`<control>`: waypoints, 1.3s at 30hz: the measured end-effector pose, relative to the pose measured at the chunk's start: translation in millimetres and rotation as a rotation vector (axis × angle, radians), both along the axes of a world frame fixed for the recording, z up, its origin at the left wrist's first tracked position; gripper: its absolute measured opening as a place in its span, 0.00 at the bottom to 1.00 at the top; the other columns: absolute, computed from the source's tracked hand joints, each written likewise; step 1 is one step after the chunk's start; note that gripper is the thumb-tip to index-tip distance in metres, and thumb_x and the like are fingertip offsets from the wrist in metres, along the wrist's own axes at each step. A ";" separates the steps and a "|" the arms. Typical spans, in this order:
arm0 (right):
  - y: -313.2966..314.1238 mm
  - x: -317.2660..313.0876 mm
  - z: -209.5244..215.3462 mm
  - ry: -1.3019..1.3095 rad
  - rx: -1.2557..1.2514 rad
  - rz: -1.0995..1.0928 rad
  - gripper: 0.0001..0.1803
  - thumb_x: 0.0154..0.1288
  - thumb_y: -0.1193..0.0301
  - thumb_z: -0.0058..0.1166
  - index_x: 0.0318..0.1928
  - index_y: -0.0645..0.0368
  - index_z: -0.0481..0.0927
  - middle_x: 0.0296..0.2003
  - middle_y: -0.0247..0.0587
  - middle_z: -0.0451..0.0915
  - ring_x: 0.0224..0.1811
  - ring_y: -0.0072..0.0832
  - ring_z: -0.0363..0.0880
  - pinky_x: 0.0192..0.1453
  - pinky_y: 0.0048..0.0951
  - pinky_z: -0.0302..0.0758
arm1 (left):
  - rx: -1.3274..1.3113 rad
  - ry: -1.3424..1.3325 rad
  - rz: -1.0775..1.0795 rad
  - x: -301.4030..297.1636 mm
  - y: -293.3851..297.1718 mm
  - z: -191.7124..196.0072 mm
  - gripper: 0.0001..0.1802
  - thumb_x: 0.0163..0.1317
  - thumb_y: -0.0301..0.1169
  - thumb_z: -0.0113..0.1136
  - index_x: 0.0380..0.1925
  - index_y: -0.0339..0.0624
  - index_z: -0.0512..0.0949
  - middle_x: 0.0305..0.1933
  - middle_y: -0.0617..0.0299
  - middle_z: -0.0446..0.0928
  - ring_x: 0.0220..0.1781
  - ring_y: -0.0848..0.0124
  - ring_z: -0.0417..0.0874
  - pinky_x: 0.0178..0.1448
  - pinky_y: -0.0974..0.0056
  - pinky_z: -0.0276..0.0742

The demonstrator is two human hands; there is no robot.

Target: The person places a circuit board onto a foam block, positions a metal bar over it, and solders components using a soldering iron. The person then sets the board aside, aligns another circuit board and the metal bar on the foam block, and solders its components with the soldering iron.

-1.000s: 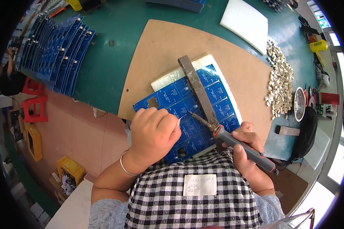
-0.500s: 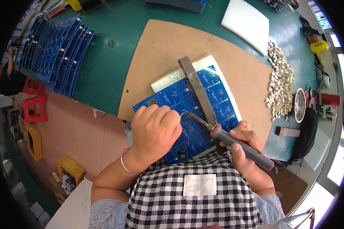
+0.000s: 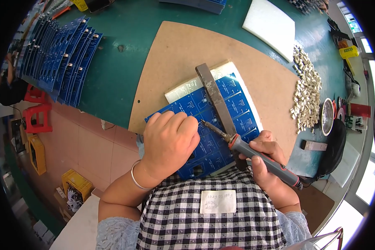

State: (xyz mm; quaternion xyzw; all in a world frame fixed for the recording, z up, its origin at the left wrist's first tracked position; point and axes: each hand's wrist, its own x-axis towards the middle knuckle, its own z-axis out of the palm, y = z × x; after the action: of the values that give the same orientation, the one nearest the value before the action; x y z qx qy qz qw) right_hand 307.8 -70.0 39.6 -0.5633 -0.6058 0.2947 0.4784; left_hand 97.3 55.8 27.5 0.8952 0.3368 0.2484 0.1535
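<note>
My right hand [image 3: 269, 151] is closed round the grey and red handle of a soldering iron [image 3: 254, 153]. The iron's tip meets a blue circuit board [image 3: 211, 144] near its middle. Close to that tip, my left hand [image 3: 167, 137] is held in a closed pinch over the board's left part. A thin strand, apparently solder wire, ran from its fingers a moment ago; the hand now mostly hides it. Across the board lies a dark metal bar [image 3: 214, 96]. Beneath the board is a pale foam block [image 3: 185, 88], tilted toward my lap.
A brown fibreboard sheet [image 3: 179, 48] covers part of the green table [image 3: 121, 71]. Many upright blue boards [image 3: 64, 58] stand left. On the right are a white foam slab [image 3: 271, 27], a heap of small pale connectors [image 3: 306, 91] and a metal bowl [image 3: 327, 117].
The iron's tip has shifted very slightly up and left on the board. My left hand has lifted a little, and both hands keep their grip.
</note>
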 end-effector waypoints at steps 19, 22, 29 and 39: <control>11.3 3.1 12.0 -0.038 -0.031 0.017 0.12 0.67 0.64 0.54 0.45 0.56 0.72 0.31 0.37 0.84 0.33 0.21 0.80 0.59 0.37 0.60 | -0.053 -0.242 0.025 -23.4 8.5 -2.9 0.11 0.46 0.22 0.69 0.29 0.44 0.78 0.28 0.63 0.74 0.30 0.64 0.74 0.34 0.61 0.70; 15.2 0.0 13.5 -0.032 -0.030 0.030 0.12 0.66 0.64 0.55 0.45 0.56 0.73 0.31 0.37 0.84 0.33 0.21 0.80 0.58 0.36 0.60 | 0.000 -0.216 0.038 -22.7 5.9 -4.7 0.11 0.44 0.22 0.70 0.27 0.46 0.78 0.28 0.66 0.73 0.30 0.66 0.73 0.37 0.61 0.68; 19.3 -2.5 12.8 -0.036 -0.046 0.045 0.12 0.65 0.65 0.56 0.43 0.57 0.74 0.29 0.36 0.84 0.32 0.21 0.80 0.57 0.35 0.60 | 0.027 -0.189 0.016 -21.8 5.2 -1.5 0.13 0.41 0.20 0.70 0.26 0.46 0.78 0.26 0.66 0.74 0.30 0.65 0.72 0.37 0.62 0.64; 22.3 -5.5 9.6 -0.027 -0.047 0.045 0.12 0.63 0.67 0.57 0.42 0.59 0.75 0.28 0.37 0.85 0.30 0.21 0.79 0.55 0.33 0.60 | 0.039 -0.162 0.014 -20.9 4.2 -4.8 0.13 0.41 0.20 0.70 0.26 0.47 0.79 0.26 0.66 0.73 0.30 0.65 0.72 0.37 0.61 0.64</control>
State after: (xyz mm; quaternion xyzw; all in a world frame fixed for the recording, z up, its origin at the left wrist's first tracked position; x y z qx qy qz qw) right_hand 302.3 -47.7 49.2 -0.5644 -0.6179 0.3118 0.4500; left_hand 76.5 59.9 22.7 0.8725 0.3247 0.3276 0.1613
